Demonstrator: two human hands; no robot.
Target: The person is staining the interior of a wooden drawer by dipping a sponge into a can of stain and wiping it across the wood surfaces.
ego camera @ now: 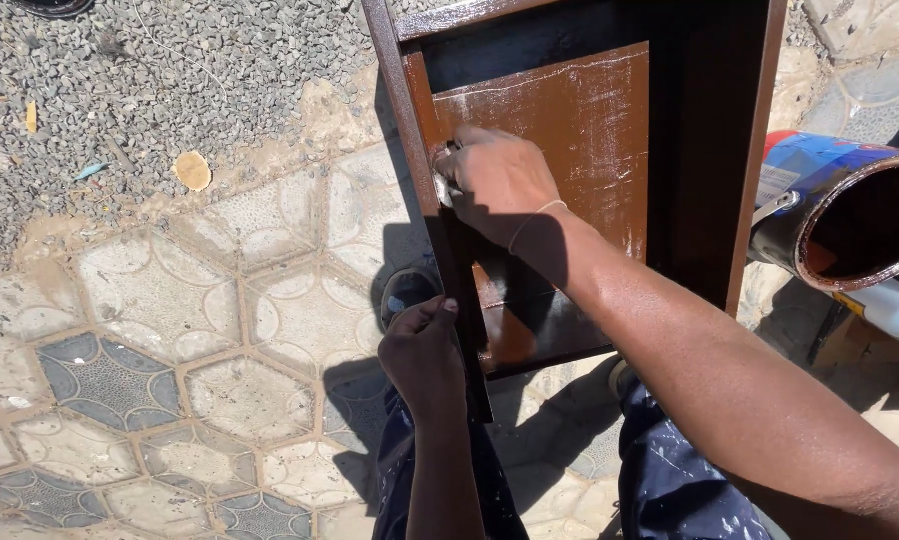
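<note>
Two hands (500,180) (422,350), one brown panel (570,130), one paint can (850,215)

Arms were bare; right wrist wore a thin band (535,222); dark blue trousers (670,480) (flecked with pale paint).

- The brown metal panel (570,130) is a framed, door-like piece with a recessed flat sheet inside a darker raised frame. It stands tilted over the paved floor, its lower edge close to the person's knees.
- Its surface is glossy dark brown, with pale scuffed streaks along the top and right side of the inner sheet; the lower part lies in shadow.
- The small pale pad (444,186) sits pressed against the inner left edge of the frame, mostly hidden under the fingers; what it is made of cannot be told.
</note>
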